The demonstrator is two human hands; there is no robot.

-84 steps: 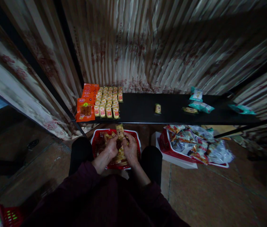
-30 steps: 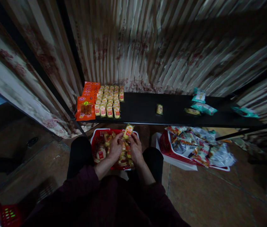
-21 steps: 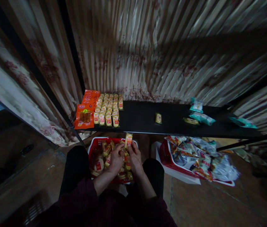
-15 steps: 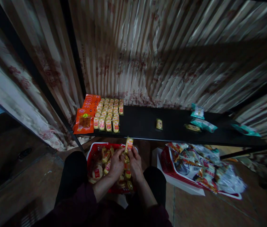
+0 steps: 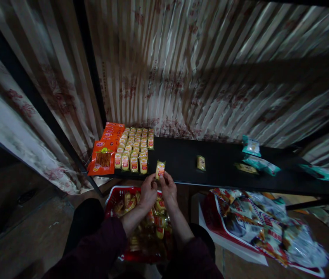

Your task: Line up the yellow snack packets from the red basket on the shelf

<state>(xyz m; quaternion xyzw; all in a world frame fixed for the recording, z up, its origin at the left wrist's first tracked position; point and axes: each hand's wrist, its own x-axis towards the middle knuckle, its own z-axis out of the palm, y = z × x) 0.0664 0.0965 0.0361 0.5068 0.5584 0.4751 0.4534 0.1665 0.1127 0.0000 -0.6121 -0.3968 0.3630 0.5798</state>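
Just over the front edge of a black shelf (image 5: pixel 179 162), a small yellow wrapped snack with a red label (image 5: pixel 160 169) stands upright between my hands. My right hand (image 5: pixel 169 192) pinches its lower end, thumb on the front. My left hand (image 5: pixel 148 193) is closed, its fingertips at the snack's lower left edge. Rows of matching wrapped snacks (image 5: pixel 134 163) lie to the left on the shelf. Below my forearms, a red basket with a white rim (image 5: pixel 108 199) holds many more of them, partly hidden by my arms.
Orange snack packets (image 5: pixel 105 153) overlap at the shelf's left end. A single wrapped snack (image 5: pixel 201 163) lies mid-shelf, with teal packets (image 5: pixel 261 164) further right. On the floor at right, another red basket (image 5: pixel 212 214) is heaped with bagged snacks. A dark post (image 5: pixel 90 58) rises at left.
Both hands have moved the wrapped snack forward, from above the basket to the shelf's front edge. The view has tilted slightly, so the shelf sits lower in the picture.
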